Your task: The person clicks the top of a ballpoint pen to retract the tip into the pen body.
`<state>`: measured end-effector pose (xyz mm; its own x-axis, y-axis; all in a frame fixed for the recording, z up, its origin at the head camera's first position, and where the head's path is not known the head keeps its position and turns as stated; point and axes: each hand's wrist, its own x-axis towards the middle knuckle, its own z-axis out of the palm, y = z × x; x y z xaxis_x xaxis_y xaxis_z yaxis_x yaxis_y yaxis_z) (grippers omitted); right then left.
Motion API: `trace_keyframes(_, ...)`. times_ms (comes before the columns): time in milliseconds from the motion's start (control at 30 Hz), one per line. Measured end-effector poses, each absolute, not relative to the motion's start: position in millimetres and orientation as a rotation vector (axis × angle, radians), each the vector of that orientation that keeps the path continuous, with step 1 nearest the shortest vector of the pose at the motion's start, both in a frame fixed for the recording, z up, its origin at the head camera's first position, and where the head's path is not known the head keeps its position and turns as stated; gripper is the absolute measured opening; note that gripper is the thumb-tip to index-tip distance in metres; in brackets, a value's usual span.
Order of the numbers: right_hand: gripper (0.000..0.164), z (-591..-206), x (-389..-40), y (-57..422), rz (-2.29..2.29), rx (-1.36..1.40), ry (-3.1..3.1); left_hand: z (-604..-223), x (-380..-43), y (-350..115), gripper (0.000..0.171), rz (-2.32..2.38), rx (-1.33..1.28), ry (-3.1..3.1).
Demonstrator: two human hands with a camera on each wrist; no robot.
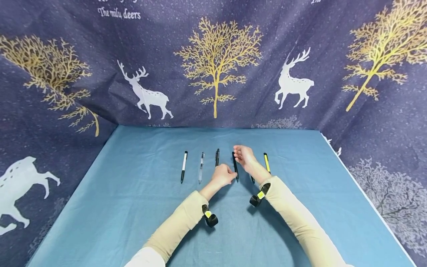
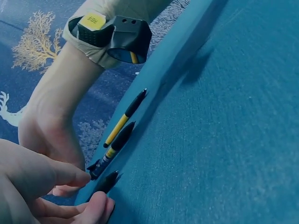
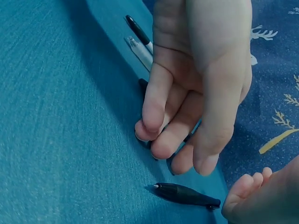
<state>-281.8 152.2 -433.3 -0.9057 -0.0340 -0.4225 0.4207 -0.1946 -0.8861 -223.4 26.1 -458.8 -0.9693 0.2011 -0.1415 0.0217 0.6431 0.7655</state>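
My left hand (image 1: pixel 224 175) hovers over the lower part of a black pen (image 1: pixel 235 167), thumb and fingers apart and loosely bent. In the right wrist view a gap shows between those fingers and the black pen (image 3: pixel 187 194). My right hand (image 1: pixel 245 157) is beside that pen's upper end, its fingers extended; whether they touch it I cannot tell. Another black pen (image 1: pixel 217 157) lies just left, partly covered by my left hand. Under my right wrist lies a dark pen with a printed barrel (image 2: pixel 110 151), mostly hidden in the head view.
Further left lie a clear pen (image 1: pixel 201 168) and a white-and-black pen (image 1: pixel 184 167). A yellow-and-black pen (image 1: pixel 267 162) is on the right, partly behind the right forearm. Blue cloth (image 1: pixel 133 207) covers the table; a patterned curtain (image 1: pixel 247 104) hangs behind it.
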Motion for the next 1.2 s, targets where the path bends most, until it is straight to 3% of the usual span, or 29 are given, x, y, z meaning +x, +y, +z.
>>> trace_keyframes(267, 0.034, -436.4, -283.3, 155.2, -2.215, 0.472, 1.749, -462.2, -225.0, 35.6, 0.044, 1.102, 0.171, 2.731)
trace_keyframes(867, 0.033, -441.8, -284.2, 157.7, -2.219, 0.524, 1.806, -458.3, -230.4, 44.4, 0.020, 1.075, 0.091, 2.689)
trace_keyframes(1200, 0.039, -445.4, -284.8, 160.9, -2.185, 0.540, 1.837, -455.9, -232.4, 32.3, 0.013, 1.465, -0.033, 2.328)
